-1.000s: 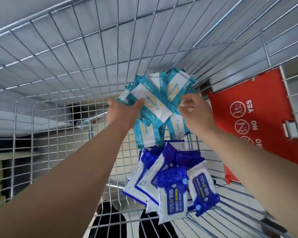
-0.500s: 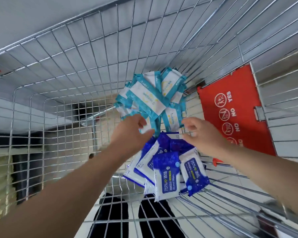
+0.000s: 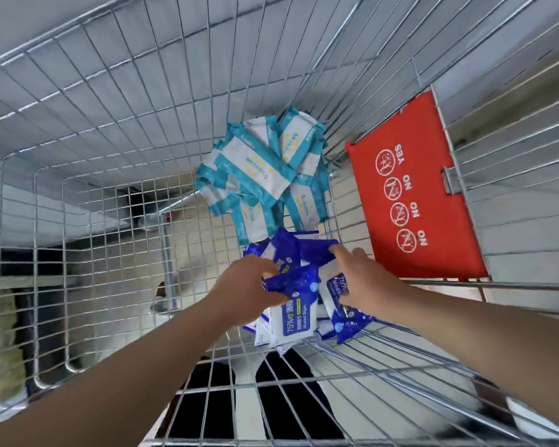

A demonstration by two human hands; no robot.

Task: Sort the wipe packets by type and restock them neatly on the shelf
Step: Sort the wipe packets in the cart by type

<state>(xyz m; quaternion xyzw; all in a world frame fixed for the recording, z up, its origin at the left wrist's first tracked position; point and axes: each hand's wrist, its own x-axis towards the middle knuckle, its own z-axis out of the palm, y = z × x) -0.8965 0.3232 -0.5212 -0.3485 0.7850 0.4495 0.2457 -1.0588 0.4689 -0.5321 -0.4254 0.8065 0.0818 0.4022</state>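
Inside a wire shopping cart [image 3: 110, 130] lie two heaps of wipe packets. The far heap is teal and white packets [image 3: 265, 169]. The near heap is dark blue and white alcohol wipe packets [image 3: 299, 314]. My left hand [image 3: 242, 295] is on the left side of the blue heap, fingers curled onto a blue packet. My right hand [image 3: 365, 282] lies on the right side of that heap, its fingers stretched over the packets and a fingertip on a blue one. No shelf shows in this view.
A red plastic child-seat flap [image 3: 410, 201] with YES/NO symbols stands at the cart's right side. Wire walls close in on all sides. Through the mesh floor I see dark trouser legs [image 3: 207, 401] and pale floor.
Both hands have left the teal heap and come back toward me onto the blue heap. The teal packets now lie free at the far end.
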